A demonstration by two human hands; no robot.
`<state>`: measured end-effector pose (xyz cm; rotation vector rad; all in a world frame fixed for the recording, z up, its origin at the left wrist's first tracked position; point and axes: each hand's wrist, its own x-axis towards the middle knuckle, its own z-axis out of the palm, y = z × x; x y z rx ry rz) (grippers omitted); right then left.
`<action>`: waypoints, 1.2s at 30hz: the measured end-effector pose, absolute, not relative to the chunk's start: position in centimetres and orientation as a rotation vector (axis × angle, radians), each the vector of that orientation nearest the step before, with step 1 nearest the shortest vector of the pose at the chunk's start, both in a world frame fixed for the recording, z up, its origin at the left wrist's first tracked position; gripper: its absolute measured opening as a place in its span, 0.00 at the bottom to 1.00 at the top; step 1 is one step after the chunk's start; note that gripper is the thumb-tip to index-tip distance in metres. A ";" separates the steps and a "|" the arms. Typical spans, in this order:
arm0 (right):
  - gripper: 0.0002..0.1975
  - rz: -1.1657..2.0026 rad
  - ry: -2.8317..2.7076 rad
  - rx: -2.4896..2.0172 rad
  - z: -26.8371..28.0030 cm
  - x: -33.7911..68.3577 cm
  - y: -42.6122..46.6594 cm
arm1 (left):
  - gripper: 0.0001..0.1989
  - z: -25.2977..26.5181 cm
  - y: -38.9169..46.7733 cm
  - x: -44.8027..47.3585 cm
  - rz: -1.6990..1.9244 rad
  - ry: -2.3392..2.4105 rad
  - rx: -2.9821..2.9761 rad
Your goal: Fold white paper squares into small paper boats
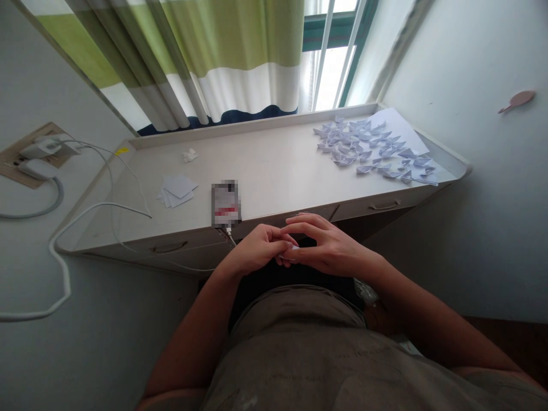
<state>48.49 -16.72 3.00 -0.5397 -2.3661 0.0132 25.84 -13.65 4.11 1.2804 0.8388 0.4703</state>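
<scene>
Just in front of the desk's edge, over my lap, both hands meet around a small white piece of paper (289,252). My left hand (261,249) pinches it between thumb and fingers. From the other side, my right hand (327,242) grips the same paper with its thumb and curved fingers. Most of the paper is hidden by the fingers, so its folded shape cannot be made out. On the right of the desk lie several folded white paper pieces (342,140) with pointed ends. A small stack of white paper squares (180,188) rests at the left.
On the white desk (274,165), a phone (226,204), blurred out, lies near the front edge with a cable plugged in. Crumpled paper (189,154) sits at the back left. White sheets (400,131) lie under the folded pieces. A white cable (64,268) hangs from the wall socket.
</scene>
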 end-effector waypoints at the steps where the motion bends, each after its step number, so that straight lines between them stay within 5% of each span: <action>1: 0.07 -0.015 -2.348 -0.532 2.9 48.4 -16.7 | 0.08 4.2 -13.6 25.8 0.482 0.842 1.269; 9: 0.08 -0.003 -2.091 -0.676 1.8 47.7 -16.0 | 0.18 4.2 -14.7 26.4 0.890 0.785 1.168; 16: 0.07 0.347 -1.896 -0.834 1.6 47.7 -16.0 | 0.22 2.5 -15.4 26.6 1.037 0.599 1.323; 36: 0.03 0.529 -1.606 -0.870 2.3 47.2 -16.6 | 0.13 1.8 -15.2 27.6 1.339 0.895 1.376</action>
